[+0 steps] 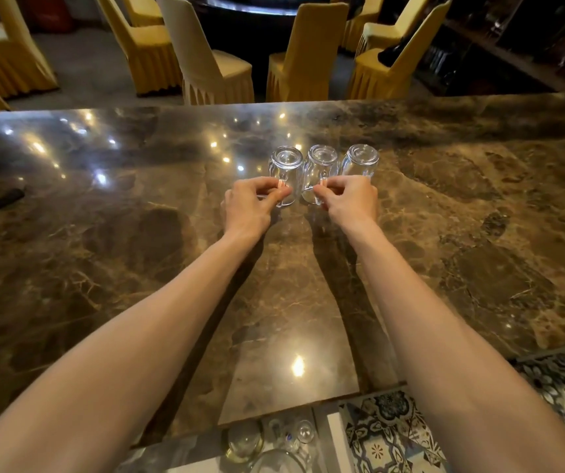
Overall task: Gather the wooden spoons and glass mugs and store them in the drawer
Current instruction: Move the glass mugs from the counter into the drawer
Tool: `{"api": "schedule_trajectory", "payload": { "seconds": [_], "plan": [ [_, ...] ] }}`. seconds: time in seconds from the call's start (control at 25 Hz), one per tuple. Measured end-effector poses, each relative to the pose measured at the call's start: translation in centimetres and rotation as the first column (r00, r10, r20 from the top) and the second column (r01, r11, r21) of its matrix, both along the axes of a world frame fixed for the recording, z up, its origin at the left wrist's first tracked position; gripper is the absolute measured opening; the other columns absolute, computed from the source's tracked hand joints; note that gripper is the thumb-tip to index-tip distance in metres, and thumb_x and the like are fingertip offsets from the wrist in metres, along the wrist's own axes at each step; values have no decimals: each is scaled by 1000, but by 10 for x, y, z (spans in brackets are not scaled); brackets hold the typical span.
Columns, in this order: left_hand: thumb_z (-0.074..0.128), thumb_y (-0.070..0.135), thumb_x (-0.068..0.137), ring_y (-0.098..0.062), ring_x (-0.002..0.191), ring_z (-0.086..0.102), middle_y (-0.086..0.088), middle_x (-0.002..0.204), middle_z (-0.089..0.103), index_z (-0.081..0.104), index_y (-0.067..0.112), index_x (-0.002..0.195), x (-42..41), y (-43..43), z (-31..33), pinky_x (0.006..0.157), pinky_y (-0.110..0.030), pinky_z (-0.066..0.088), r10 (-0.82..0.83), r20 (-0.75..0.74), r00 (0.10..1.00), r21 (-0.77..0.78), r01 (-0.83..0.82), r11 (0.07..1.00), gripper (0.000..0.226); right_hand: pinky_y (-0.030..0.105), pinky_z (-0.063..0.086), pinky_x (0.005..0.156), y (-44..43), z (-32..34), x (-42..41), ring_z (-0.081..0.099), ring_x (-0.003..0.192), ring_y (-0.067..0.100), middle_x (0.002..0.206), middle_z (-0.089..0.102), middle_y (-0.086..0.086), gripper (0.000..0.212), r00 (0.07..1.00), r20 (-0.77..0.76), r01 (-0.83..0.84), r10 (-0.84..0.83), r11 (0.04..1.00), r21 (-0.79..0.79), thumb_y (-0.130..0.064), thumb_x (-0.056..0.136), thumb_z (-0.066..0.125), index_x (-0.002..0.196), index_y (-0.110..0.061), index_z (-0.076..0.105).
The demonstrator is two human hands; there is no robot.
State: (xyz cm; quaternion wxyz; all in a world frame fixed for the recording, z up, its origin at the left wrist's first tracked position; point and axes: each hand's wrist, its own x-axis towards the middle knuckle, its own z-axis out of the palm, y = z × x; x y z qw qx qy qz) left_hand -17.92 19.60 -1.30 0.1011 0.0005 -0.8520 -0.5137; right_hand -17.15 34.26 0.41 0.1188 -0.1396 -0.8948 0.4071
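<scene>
Three stand rims down in a tight row on the counter [137,233], toward its far side: left mug [283,165], middle mug [322,163], right mug [359,160]. The two handles we can see face us, which is why we come at them from the near side. Our left hand [252,203] pinches the left mug's handle between thumb and curled fingers; our right hand [351,199] pinches the middle mug's handle the same way. Taking one in each hand looks like the quickest way to carry two at once, and the handle spares the glass from smears. The right mug is untouched, just behind our right knuckles. No spoons show. Below the near edge lies some glassware [245,442], perhaps in the drawer; we cannot tell. Beyond the counter stand covered chairs [206,63].
</scene>
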Motion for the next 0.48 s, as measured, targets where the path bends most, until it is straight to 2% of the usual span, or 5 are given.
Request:
{"api": "schedule_trajectory", "payload": {
  "seconds": [0.2, 0.32, 0.48],
  "plan": [
    [73, 34, 78, 0, 75, 65, 15, 80, 71, 75, 26, 94, 22, -23, 6, 83, -37, 55, -32, -28, 999, 27, 33, 999, 18, 40, 51, 82, -13, 6, 22, 67, 83, 22, 83, 74, 7, 17, 998, -33, -48, 48, 999, -19, -29, 85, 67, 87, -14, 75],
    [73, 32, 78, -3, 79, 68, 8, 88, 74, 74, 23, 98, 41, -44, 17, 80, -37, 57, -55, -41, 998, 40, 57, 998, 21, 40, 53, 79, -28, 9, 39, 68, 79, 21, 79, 73, 4, 16, 993, -54, -103, 101, 994, -21, -30, 85, 67, 87, -16, 75],
    [73, 31, 78, -5, 83, 68, 4, 93, 74, 73, 20, 101, 69, -74, 30, 81, -35, 57, -67, -57, 996, 10, 67, 998, 26, 44, 54, 81, -49, 13, 57, 69, 82, 21, 84, 73, 5, 16, 982, -70, -178, 173, 982, -69, -28, 84, 68, 93, -16, 75]
  ]
}}
